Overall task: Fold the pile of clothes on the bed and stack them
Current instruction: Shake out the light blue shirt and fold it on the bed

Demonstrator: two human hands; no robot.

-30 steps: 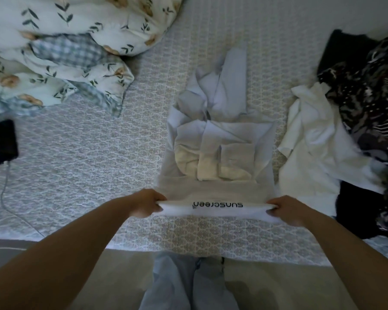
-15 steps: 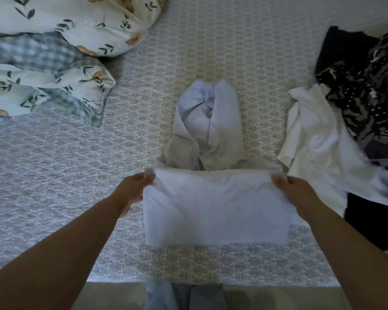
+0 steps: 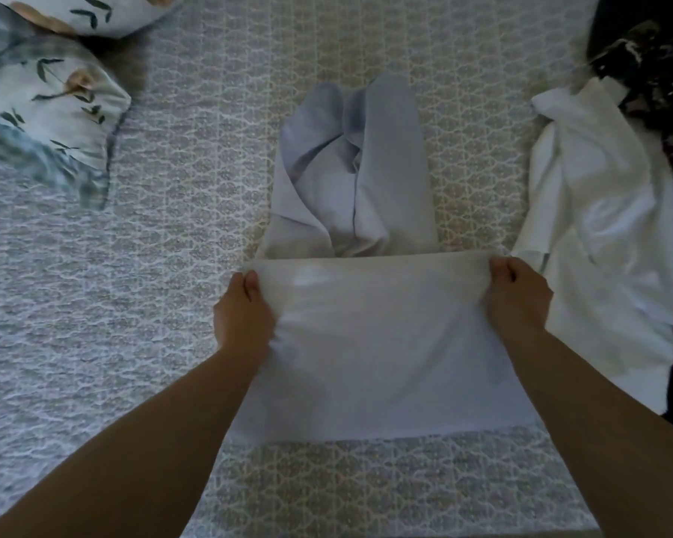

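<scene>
A white T-shirt (image 3: 373,343) lies folded over on the patterned bed cover (image 3: 133,304) in front of me. My left hand (image 3: 241,308) grips its far left corner and my right hand (image 3: 515,293) grips its far right corner. Beyond that folded edge lies a pale blue shirt (image 3: 358,168), its near part covered by the white one. At the right sits a crumpled white garment (image 3: 591,227) with dark patterned clothes (image 3: 653,83) piled behind it.
A floral duvet (image 3: 43,102) is bunched at the top left. The bed's near edge runs along the bottom of the view. Bare bed cover stretches to the left of the T-shirt.
Both hands have carried the T-shirt's near hem up and away from me, folding it over the pale blue shirt. The printed word is now hidden and the view has moved closer.
</scene>
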